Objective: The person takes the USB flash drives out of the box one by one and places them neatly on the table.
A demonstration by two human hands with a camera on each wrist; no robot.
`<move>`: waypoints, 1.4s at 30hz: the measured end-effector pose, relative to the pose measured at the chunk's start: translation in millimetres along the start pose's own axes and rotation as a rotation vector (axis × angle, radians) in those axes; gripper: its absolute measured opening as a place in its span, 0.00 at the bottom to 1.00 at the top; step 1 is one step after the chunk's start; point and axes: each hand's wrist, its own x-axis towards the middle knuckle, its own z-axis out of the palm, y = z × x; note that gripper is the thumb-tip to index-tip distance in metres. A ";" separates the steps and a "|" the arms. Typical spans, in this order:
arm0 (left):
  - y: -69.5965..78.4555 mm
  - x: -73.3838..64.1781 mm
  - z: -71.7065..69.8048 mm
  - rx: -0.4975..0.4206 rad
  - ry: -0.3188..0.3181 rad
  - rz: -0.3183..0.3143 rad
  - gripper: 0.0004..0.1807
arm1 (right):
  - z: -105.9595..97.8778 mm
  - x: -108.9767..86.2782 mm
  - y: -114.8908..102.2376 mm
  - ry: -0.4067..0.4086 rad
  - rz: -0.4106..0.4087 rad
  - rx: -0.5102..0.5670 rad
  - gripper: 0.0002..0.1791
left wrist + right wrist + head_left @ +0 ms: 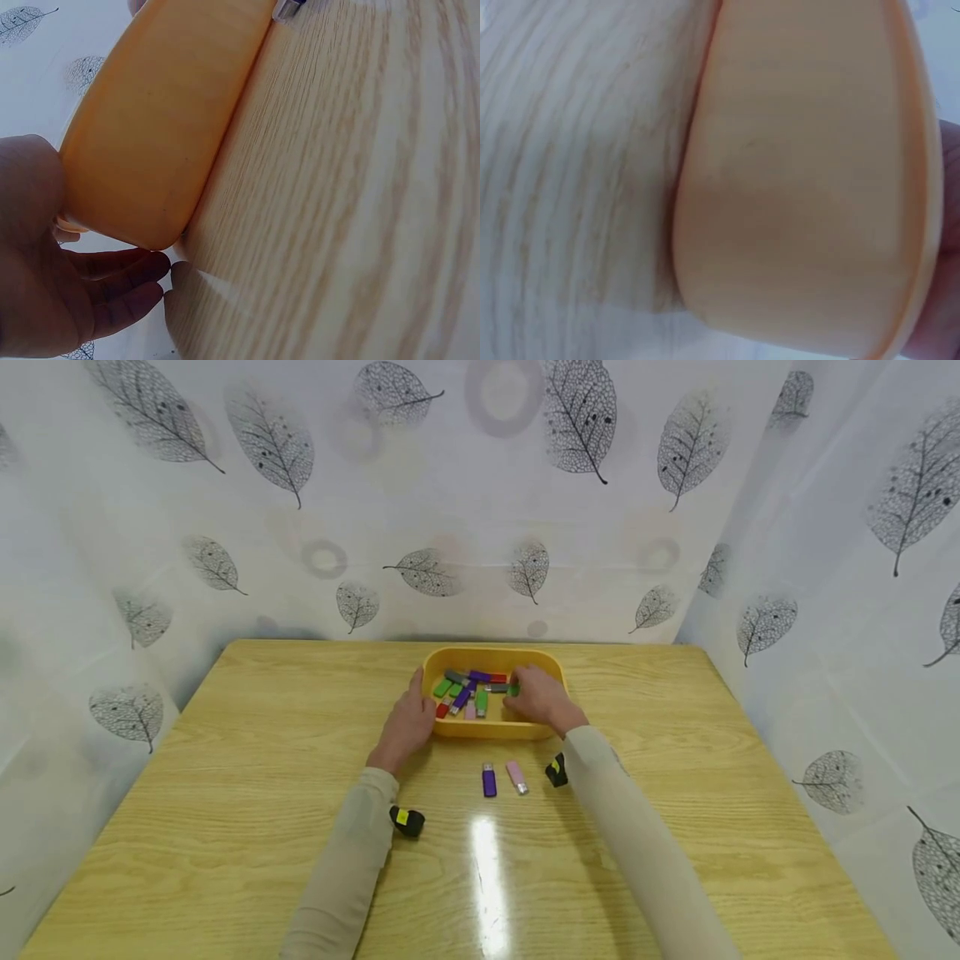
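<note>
Yellow tray (491,730) near table edge (637,652)

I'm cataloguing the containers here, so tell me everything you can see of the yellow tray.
The yellow tray is an open rectangle with rounded corners and smooth, plastic-looking walls. It sits upright on the wood-grained table, holding mixed-colour USB sticks. The left hand touches its left end; the right hand reaches inside.
</note>
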 end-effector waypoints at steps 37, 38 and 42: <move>2.3 -0.4 -2.7 -0.015 -0.009 -0.015 0.36 | -18.1 -71.3 1.9 0.160 -0.154 0.204 0.13; 2.6 -0.6 -2.7 -0.013 -0.010 -0.017 0.36 | -17.6 -73.4 1.3 0.162 -0.158 0.212 0.14; 2.8 -0.6 -2.2 0.000 -0.011 -0.024 0.36 | -15.9 -80.7 -0.8 0.154 -0.172 0.235 0.17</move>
